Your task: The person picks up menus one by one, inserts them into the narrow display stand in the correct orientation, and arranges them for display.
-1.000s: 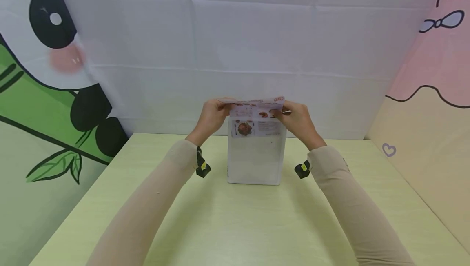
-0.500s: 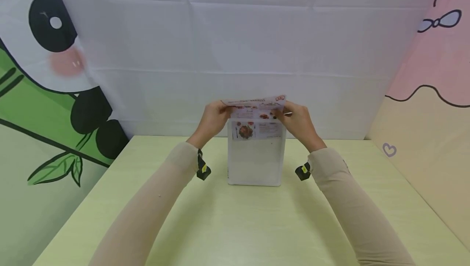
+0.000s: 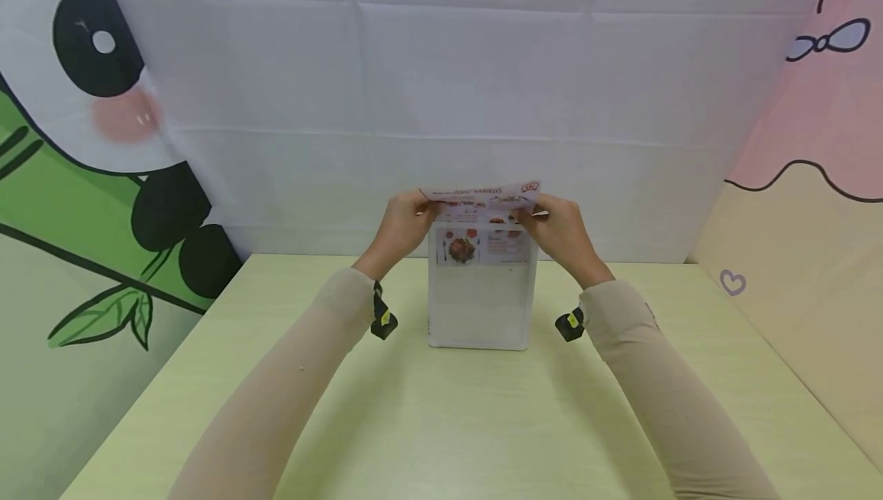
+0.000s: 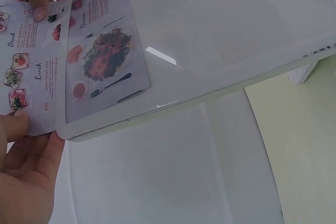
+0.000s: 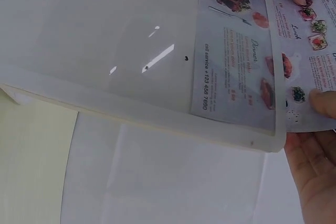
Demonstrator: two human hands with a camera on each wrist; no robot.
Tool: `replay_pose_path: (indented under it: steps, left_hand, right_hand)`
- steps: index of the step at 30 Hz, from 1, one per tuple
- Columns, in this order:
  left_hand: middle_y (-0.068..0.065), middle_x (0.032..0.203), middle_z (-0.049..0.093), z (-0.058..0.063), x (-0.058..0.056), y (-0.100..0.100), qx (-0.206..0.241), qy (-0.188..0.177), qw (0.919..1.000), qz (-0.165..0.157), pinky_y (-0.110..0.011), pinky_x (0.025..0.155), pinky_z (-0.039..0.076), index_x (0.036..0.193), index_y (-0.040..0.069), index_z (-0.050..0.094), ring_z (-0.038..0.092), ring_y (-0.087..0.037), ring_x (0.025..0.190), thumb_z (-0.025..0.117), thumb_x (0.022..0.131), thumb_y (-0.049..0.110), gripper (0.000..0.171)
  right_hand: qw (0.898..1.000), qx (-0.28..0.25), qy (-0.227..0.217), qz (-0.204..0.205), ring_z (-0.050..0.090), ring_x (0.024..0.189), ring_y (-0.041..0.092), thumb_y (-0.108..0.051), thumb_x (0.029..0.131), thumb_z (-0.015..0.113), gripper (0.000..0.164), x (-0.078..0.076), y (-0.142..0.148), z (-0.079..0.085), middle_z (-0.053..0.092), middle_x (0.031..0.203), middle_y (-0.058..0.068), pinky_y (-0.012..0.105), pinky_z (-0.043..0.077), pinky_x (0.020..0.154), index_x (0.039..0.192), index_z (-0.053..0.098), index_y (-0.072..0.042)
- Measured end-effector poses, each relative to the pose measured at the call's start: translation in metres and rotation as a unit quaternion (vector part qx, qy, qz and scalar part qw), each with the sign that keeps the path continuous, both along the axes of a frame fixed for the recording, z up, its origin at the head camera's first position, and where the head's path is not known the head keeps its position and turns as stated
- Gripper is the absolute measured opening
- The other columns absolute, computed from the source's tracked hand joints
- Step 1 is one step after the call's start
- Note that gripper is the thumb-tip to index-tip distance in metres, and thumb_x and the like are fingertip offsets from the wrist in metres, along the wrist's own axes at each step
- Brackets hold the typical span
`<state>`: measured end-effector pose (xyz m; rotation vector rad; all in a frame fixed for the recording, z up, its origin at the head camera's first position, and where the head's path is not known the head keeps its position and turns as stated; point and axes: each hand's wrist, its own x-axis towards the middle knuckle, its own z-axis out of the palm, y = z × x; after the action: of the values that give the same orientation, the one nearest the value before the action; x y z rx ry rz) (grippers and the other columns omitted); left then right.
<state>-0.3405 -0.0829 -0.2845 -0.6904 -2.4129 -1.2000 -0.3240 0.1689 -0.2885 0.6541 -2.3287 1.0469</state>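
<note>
A white display stand with a clear front panel (image 3: 479,308) stands upright on the table, near its back edge. A printed paper menu (image 3: 461,247) has its lower part behind that panel, while its upper part sticks out above the frame and bends. My left hand (image 3: 403,222) pinches the menu's left edge, thumb in front. On the opposite edge my right hand (image 3: 560,230) pinches it the same way. Both hands are right at the stand's top corners. The left wrist view shows the "Dinner" section (image 4: 107,56) inside the frame; "Lunch" lies outside it.
The pale yellow-green table (image 3: 441,431) spreads out in front of the stand. Close behind hangs a white cloth backdrop (image 3: 469,78). Cartoon-printed panels, a green one (image 3: 69,178) and a pink one (image 3: 800,124), line the sides.
The menu has slid a little lower behind the clear panel, and its bent top edge has shifted slightly to the right. Both hands keep their hold and have barely moved.
</note>
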Motion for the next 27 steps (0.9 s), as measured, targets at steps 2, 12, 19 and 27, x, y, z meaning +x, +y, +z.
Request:
replay_pose_path:
  steps: [2,12,19,27]
  left_hand:
    - [-0.014,0.113,0.07,-0.0002,0.0003,-0.0001,0.002,-0.003,1.0,0.001,-0.041,0.096,0.053,0.116,0.005,0.068,0.065,-0.027,0.108,0.058,0.096,0.013,0.024]
    - [-0.013,0.111,0.071,-0.001,-0.0025,-0.0017,-0.003,0.006,1.0,0.007,-0.039,0.094,0.054,0.113,0.006,0.07,0.066,-0.026,0.106,0.059,0.096,0.014,0.021]
    - [-0.012,0.113,0.07,-0.0019,-0.0043,-0.0011,0.013,0.002,0.9999,0.002,-0.039,0.094,0.054,0.113,0.007,0.069,0.066,-0.025,0.107,0.059,0.096,0.014,0.021]
    - [-0.013,0.114,0.07,-0.0038,-0.004,-0.002,0.011,-0.007,0.9999,0.003,-0.039,0.095,0.053,0.111,0.007,0.069,0.064,-0.025,0.109,0.058,0.096,0.017,0.021]
  right_hand:
    - [1.0,-0.001,-0.002,0.0,0.069,0.097,0.032,-0.008,0.09,0.066,0.02,0.0001,-0.0004,-0.0005,0.07,0.106,0.018,0.041,0.059,0.082,0.109,0.069,0.0]
    - [1.0,0.008,0.003,0.004,0.067,0.098,0.031,-0.008,0.091,0.066,0.02,-0.0025,-0.0005,-0.0044,0.07,0.104,0.018,0.041,0.058,0.083,0.108,0.068,0.001]
    - [1.0,0.005,0.002,0.007,0.067,0.099,0.032,-0.008,0.091,0.065,0.021,-0.0012,-0.0005,-0.0053,0.069,0.107,0.019,0.042,0.058,0.085,0.11,0.068,0.001]
    - [1.0,0.013,0.019,0.019,0.067,0.1,0.031,-0.006,0.09,0.066,0.022,-0.0019,0.0006,-0.0069,0.069,0.11,0.017,0.042,0.058,0.085,0.112,0.069,-0.002]
